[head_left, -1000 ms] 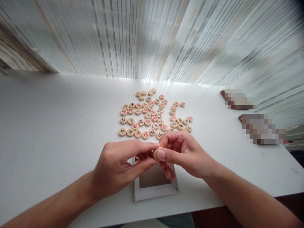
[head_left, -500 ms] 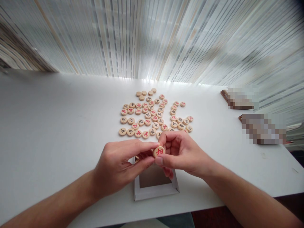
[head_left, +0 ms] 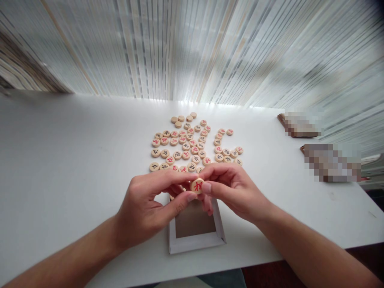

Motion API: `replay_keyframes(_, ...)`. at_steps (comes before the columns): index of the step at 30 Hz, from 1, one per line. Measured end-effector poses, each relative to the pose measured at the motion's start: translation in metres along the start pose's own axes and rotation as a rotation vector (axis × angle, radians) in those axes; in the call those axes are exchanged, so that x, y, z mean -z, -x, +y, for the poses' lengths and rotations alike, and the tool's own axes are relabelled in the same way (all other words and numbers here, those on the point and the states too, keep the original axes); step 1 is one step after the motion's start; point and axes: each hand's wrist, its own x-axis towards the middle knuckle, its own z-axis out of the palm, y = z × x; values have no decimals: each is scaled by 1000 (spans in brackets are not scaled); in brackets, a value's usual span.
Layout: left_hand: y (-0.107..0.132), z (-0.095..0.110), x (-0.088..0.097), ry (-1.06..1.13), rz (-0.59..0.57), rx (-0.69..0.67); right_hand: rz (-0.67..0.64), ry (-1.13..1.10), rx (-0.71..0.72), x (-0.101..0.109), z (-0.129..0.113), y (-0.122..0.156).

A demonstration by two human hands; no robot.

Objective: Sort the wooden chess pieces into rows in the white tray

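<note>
— Head view: where is the red-marked disc (head_left: 196, 187) held?
— Above the open white box (head_left: 195, 243), pinched by the fingers of both left hand (head_left: 147, 204) and right hand (head_left: 235, 192).
— Beyond?
— Loose discs (head_left: 186, 155) are spread across the counter (head_left: 90, 140), lettered in red or black; a few plain-faced.

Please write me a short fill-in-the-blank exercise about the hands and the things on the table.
The left grip and right grip share a round piece whose character is coloured ____.
The box below has a rim coloured ____.
Visible characters on the loose pieces are red or ____.

Missing words: red; white; black.
</note>
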Motion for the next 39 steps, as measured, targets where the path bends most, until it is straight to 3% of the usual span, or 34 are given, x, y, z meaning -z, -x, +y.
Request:
replay_keyframes(3, 0, 0, -1, 32, 45, 59, 30, 179, 119, -2, -1, 1)
replay_keyframes(9, 1, -2, -1, -18, 120, 126, 169, 714, 551, -3, 1, 3)
replay_keyframes(14, 2, -3, -1, -37, 155, 97, 169, 812, 654, -1, 3, 2)
replay_keyframes(25, 1, -3, 1, -59, 167, 46, 211, 703, 575, -3, 4, 4)
replay_keyframes(39, 0, -4, 3, -136, 156, -33, 139, 175, 191, -6, 2, 3)
